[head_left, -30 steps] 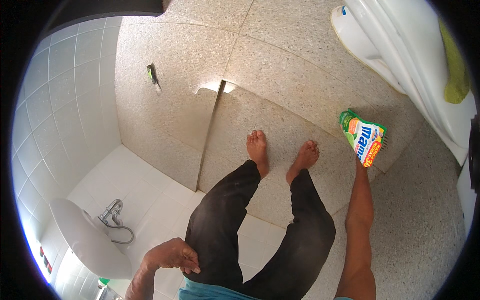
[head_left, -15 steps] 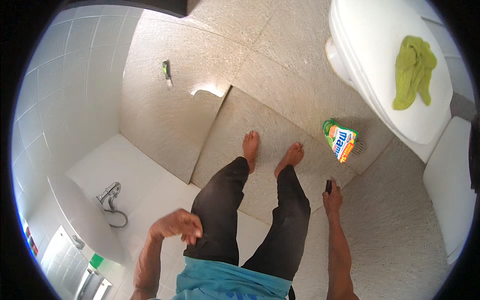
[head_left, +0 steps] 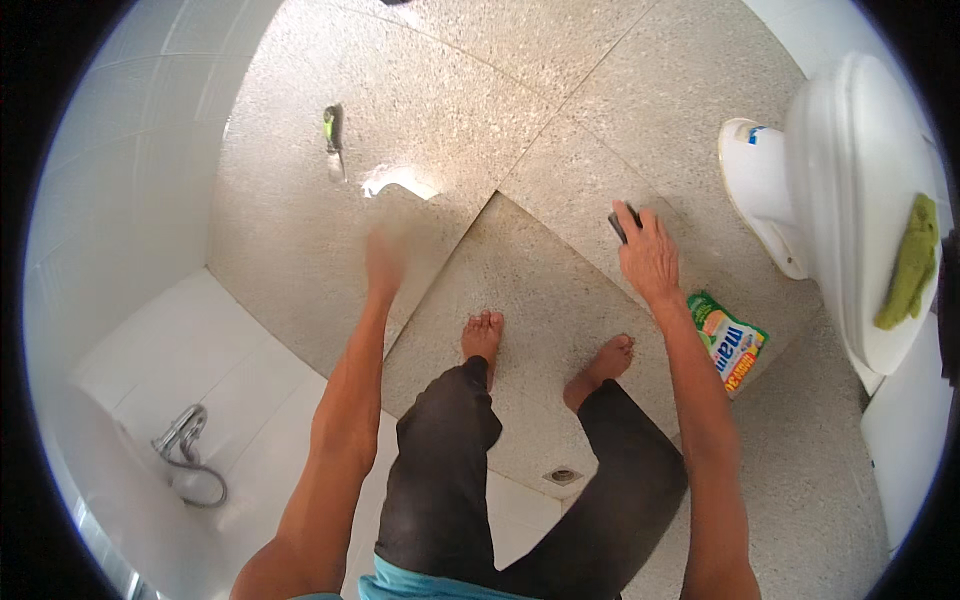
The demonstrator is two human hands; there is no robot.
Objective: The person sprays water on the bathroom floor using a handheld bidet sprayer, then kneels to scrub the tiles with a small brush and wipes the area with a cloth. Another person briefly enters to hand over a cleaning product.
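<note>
My right hand [head_left: 650,258] is closed around a small black object [head_left: 619,227], mostly hidden by the fingers, above the floor to the right. My left hand [head_left: 385,262] reaches forward over the floor, past my left foot. Motion smears its fingers, so I cannot make out their shape or any contents. Farther ahead on the left, a scraper-like tool [head_left: 333,140] with a green and black handle and a short metal blade lies on the floor. Beside my right forearm is a green, white and orange pouch [head_left: 738,340], partly covered by the arm.
A white toilet [head_left: 840,190] stands at the right with a crumpled green cloth [head_left: 908,268] on its lid. At the left is a washbasin [head_left: 130,500] with a metal pipe [head_left: 180,432]. The speckled floor [head_left: 470,90] has a step edge, a glare patch and a drain [head_left: 562,476].
I have bent lower and both hands have moved forward, the right still holding the black object. The left has swung from beside my thigh out over the floor. My view has shifted.
</note>
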